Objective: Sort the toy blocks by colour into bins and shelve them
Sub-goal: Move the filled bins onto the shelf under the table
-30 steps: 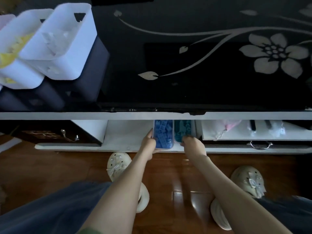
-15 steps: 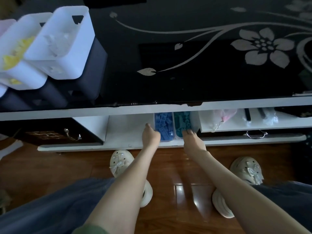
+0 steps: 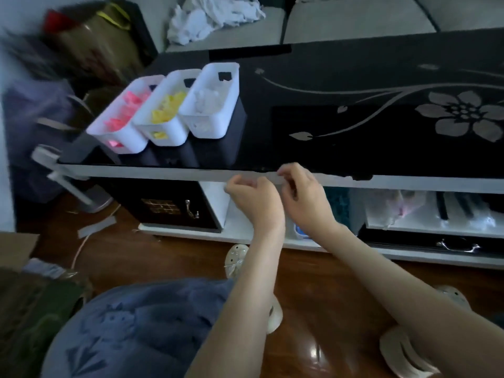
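The blue bin [image 3: 302, 231] on the lower shelf [image 3: 240, 227] is mostly hidden behind the right hand [image 3: 305, 199]. The teal bin [image 3: 336, 205] is partly hidden. The upper-left background is motion-blurred.

Three white bins stand side by side, touching, on the glossy black table top near its left end. The left bin [image 3: 124, 124] holds pink blocks [image 3: 128, 105]; the middle bin [image 3: 166, 121] holds yellow blocks [image 3: 169, 107]; the right bin [image 3: 211, 110] holds white or clear blocks [image 3: 207, 100]. On the shelf below you see only fragments — a blue corner [image 3: 300, 231] low between your wrists, and a teal-filled bin [image 3: 336, 205] just right of your right forearm.
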Motion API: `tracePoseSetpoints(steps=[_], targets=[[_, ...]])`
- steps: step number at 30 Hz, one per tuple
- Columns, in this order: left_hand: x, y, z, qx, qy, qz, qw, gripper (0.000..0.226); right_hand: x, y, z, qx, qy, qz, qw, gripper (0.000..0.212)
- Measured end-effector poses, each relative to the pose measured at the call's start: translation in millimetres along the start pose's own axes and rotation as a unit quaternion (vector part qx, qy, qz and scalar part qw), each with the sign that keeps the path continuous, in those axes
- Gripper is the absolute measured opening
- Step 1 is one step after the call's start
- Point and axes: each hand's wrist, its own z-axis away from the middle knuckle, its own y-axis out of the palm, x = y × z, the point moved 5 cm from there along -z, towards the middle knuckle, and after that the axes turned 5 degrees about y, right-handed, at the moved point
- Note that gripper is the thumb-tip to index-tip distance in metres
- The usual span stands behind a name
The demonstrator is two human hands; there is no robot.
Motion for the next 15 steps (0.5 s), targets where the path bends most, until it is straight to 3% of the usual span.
tracePoseSetpoints(steps=[4,7,10,15], targets=[[-58.5,-28.9,-33.4,-0.04,0.051,0.05,0.997,0.038,61.9,19.4,-42.6,0.003,-0.043,-0.031,0.999,0.05],[-74.1,-46.0,-62.4,-0.055,0.007,0.05,0.997,0.042,82.8,49.1,-73.6,0.063,-0.048,0.041,0.996,0.065],[-73.1,-59.0,-75.4,-0.054,-0.076,0.079,0.993,0.046,81.7,72.2,-89.8,0.12,-0.02,0.09,0.989,0.065],[-74.9,-72.4,-77.6,0.022,-0.16,0.09,0.983,0.04,86.3,74.2,-106.5,0.089,-0.014,0.14,0.986,0.042]])
